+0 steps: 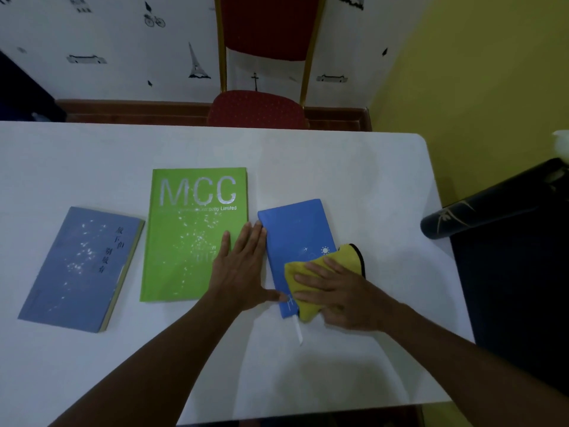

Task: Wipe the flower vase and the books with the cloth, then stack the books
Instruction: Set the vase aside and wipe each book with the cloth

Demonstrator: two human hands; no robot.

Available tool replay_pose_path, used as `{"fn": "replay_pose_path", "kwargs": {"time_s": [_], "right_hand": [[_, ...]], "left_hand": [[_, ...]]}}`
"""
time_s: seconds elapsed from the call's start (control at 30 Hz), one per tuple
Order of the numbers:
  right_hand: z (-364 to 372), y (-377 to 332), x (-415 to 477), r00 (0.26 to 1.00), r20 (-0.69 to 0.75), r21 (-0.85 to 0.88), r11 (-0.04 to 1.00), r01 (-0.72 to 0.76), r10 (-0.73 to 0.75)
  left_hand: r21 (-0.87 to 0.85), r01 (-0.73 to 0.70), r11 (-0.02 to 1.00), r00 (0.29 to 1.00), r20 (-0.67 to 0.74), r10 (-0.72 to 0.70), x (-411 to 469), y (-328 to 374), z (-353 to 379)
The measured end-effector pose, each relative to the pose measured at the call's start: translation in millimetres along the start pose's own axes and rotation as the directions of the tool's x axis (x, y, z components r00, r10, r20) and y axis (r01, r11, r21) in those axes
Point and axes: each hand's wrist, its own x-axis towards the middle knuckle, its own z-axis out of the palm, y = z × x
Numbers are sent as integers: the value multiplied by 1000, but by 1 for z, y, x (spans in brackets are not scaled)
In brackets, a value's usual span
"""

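Note:
Three books lie flat on the white table. A grey-blue book with white specks is at the left. A large green book marked MCC, also speckled, is in the middle. A small blue book lies at the right. My right hand presses a yellow cloth onto the near end of the blue book. My left hand lies flat with fingers spread, across the green book's right edge and touching the blue book's left side. A dark vase lies tilted at the right, beyond the table edge.
A red chair stands behind the table's far edge. The table's right edge runs close to the blue book. A dark surface sits under the vase at the right. A white ribbon bookmark trails from the blue book.

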Motion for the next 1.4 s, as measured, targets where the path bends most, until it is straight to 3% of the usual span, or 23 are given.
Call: {"fn": "replay_pose_path", "kwargs": {"time_s": [0.07,0.17,0.33,0.47,0.63,0.83,1.03,1.17,1.4], "right_hand": [[-9,11,13,999,-24,44,998,-35,36],[-25,30,64,979,-27,124,972,-199,204],[-25,37,126,941,-95,60,946,-319,324],[-4,12,97,947,-167,64,962,-266,273],[18,-28,29,990,-100,64,994,-92,98],[4,-6,9,997,-77,57,998,1,4],[-20,33,97,958,-142,-60,964,-260,249],[-10,25,116,919,-202,-127,922,-366,338],[29,-34,38,950,-208,31,973,-230,231]], "left_hand": [[-1,-2,1000,1000,6,2,0,2,0],[-3,1,1000,1000,6,-1,1,3,1],[15,-28,1000,1000,14,27,0,-1,2],[25,-42,999,999,9,42,-2,-1,3],[41,-18,999,1000,0,18,-1,2,1],[63,-21,998,1000,1,21,0,1,6],[61,-27,998,1000,1,27,1,1,10],[57,-26,998,1000,4,26,-1,1,9],[61,-33,998,999,-15,34,-3,1,6]]}}
